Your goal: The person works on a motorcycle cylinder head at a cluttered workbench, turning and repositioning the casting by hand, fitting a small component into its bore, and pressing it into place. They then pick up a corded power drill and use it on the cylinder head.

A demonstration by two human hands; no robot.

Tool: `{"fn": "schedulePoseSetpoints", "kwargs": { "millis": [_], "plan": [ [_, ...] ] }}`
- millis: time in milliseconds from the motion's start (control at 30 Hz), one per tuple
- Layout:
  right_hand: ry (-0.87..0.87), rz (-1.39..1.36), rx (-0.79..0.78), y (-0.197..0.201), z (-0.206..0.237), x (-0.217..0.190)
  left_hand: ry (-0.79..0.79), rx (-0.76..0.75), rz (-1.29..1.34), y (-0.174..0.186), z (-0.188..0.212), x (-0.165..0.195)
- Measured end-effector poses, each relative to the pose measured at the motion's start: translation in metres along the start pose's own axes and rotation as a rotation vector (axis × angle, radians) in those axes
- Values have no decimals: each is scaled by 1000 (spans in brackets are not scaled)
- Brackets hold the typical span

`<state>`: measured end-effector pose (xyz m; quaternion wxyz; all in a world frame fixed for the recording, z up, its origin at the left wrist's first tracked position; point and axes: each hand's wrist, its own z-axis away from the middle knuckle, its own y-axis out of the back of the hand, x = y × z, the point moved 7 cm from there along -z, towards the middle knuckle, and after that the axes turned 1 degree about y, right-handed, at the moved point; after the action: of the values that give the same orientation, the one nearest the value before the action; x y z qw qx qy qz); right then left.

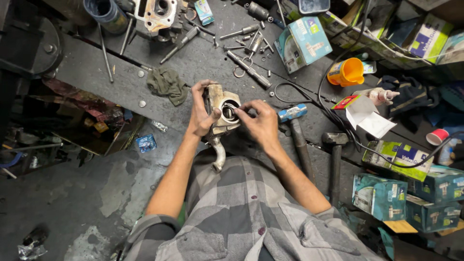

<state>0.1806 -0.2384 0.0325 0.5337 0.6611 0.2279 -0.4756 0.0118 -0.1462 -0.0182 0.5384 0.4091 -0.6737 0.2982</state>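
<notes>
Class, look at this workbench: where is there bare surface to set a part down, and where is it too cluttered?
Bare bench lies between the green rag and the long rod. A smaller strip lies between the left hand and that rag. Crowded: bolts and tools above the metal part, hammers and boxes beyond the right hand.

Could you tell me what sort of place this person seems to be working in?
Most likely a small engine repair workshop. The left hand and right hand hold a worn metal engine part over a grimy workbench strewn with bolts, two hammers and boxed spare parts.
</notes>
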Motion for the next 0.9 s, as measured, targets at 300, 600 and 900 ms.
{"fn": "schedulePoseSetpoints", "kwargs": {
  "millis": [300,600,900],
  "plan": [
    [203,164,203,18,6,-23,-15,80,8,1,2,3],
    [190,183,151,1,-3,-31,-18,130,33,7,-1,2],
    [265,298,41,-4,-8,-45,15,118,67,11,-1,2]
  ]
}}
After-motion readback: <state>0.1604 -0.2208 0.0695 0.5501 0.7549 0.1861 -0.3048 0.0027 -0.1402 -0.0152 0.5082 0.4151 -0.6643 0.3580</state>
